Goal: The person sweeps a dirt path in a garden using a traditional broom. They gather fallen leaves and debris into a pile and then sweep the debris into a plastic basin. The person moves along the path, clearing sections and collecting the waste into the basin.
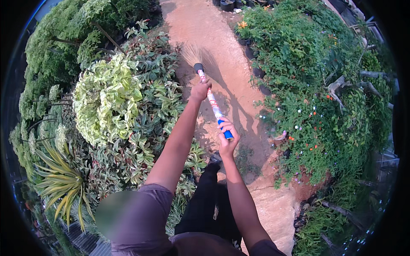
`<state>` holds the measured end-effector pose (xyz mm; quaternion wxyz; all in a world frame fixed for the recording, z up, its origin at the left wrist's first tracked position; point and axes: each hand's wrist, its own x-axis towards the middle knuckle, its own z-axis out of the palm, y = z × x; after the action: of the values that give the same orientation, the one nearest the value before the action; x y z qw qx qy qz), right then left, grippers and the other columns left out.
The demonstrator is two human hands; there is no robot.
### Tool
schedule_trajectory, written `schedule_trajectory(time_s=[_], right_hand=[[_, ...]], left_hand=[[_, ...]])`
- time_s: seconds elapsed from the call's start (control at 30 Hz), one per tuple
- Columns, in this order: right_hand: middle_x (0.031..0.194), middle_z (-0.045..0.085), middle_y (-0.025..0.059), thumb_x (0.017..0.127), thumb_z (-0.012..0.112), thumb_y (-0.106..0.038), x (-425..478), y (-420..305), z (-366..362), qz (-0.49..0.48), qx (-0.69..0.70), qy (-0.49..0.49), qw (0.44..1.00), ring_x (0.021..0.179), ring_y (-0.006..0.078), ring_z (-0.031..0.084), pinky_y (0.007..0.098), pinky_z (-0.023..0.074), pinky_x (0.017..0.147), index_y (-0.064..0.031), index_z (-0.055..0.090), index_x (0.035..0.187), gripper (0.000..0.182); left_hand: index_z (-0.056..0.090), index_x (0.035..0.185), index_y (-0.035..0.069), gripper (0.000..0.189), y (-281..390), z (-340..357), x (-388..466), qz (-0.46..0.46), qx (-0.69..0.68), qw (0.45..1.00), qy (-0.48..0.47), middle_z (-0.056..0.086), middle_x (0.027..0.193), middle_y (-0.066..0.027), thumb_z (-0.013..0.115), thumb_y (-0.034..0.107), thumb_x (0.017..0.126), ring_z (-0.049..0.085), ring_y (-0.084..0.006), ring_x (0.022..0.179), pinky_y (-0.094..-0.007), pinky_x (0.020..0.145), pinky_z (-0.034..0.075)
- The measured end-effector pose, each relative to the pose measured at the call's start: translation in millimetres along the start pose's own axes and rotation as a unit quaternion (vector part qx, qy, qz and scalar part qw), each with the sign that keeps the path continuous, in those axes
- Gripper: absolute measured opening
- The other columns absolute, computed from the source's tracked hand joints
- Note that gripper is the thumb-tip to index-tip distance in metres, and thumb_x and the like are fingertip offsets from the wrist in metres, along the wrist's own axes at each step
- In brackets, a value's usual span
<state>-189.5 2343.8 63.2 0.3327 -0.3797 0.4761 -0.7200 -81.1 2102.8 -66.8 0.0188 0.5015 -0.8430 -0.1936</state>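
A stick broom with a patterned white and red handle reaches up the path ahead of me. My left hand grips the handle's lower part, just behind the dark collar. Around the blue end grip, the fingers of my right hand are curled. The thin bristles fan out over the reddish dirt path, near its left edge; whether their tips touch the ground I cannot tell. The broom and arms cast a shadow to the right.
Leafy shrubs and a spiky yellow-green plant border the path on the left. Flowering bushes line the right, with dark plant bags along their edge. Several black pots stand at the far end.
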Motion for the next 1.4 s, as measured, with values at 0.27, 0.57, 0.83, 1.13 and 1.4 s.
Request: schedule_trajectory(time_s=[0.27, 0.57, 0.83, 1.13, 1.4], right_hand=[[0.070, 0.054, 0.0064, 0.061, 0.051, 0.010, -38.4, -59.1, -71.6, 0.176, -0.061, -0.073, 0.980, 0.079, 0.0210, 0.059, 0.0387, 0.0470, 0.094, -0.0008, 0.047, 0.068, 0.014], [0.067, 0.054, 0.0119, 0.050, 0.055, 0.000, 19.1, -237.3, -98.4, 0.072, -0.062, 0.017, 0.995, 0.084, 0.0337, 0.063, 0.0498, 0.0455, 0.096, -0.0016, 0.047, 0.066, 0.018], [0.075, 0.055, 0.0061, 0.061, 0.050, 0.012, 28.3, 25.5, 3.3, -0.001, -0.003, -0.090, 0.996, 0.091, 0.0230, 0.061, 0.0398, 0.0460, 0.094, -0.0010, 0.045, 0.071, 0.017], [0.066, 0.048, 0.0113, 0.048, 0.049, -0.002, 37.9, -182.9, -99.0, 0.134, -0.025, 0.108, 0.985, 0.068, 0.0219, 0.050, 0.0508, 0.0477, 0.092, -0.0033, 0.042, 0.066, 0.019], [0.075, 0.054, 0.0112, 0.056, 0.050, 0.004, 73.6, -109.5, -46.8, 0.036, -0.012, 0.047, 0.998, 0.090, 0.0280, 0.058, 0.0450, 0.0435, 0.095, -0.0012, 0.044, 0.070, 0.017]], left_hand=[[0.057, 0.088, 0.006, 0.026, 22.0, 130.3, -123.0, 0.141, -0.168, 0.970, -0.100, 0.059, 0.095, -0.0125, 0.071, 0.025, 0.076, 0.060, -0.0337, 0.100, -0.0428, 0.112, 0.035], [0.059, 0.085, 0.008, 0.013, 166.1, -28.3, -100.9, 0.209, -0.233, 0.950, 0.005, 0.060, 0.085, -0.0111, 0.068, 0.015, 0.078, 0.061, -0.0350, 0.090, -0.0447, 0.080, 0.049], [0.063, 0.097, 0.007, 0.016, -42.3, 37.6, 18.9, 0.012, -0.083, 0.995, 0.051, 0.061, 0.123, -0.0145, 0.065, 0.015, 0.083, 0.054, -0.0376, 0.120, -0.0477, 0.103, 0.044], [0.065, 0.083, 0.006, 0.020, 131.7, 20.0, -95.1, 0.157, -0.215, 0.950, -0.162, 0.067, 0.092, -0.0159, 0.069, 0.022, 0.074, 0.064, -0.0372, 0.094, -0.0470, 0.081, 0.051], [0.062, 0.087, 0.007, 0.017, 88.9, -7.3, 26.4, 0.143, -0.155, 0.975, 0.077, 0.063, 0.105, -0.0143, 0.069, 0.019, 0.079, 0.058, -0.0332, 0.112, -0.0445, 0.097, 0.048]])
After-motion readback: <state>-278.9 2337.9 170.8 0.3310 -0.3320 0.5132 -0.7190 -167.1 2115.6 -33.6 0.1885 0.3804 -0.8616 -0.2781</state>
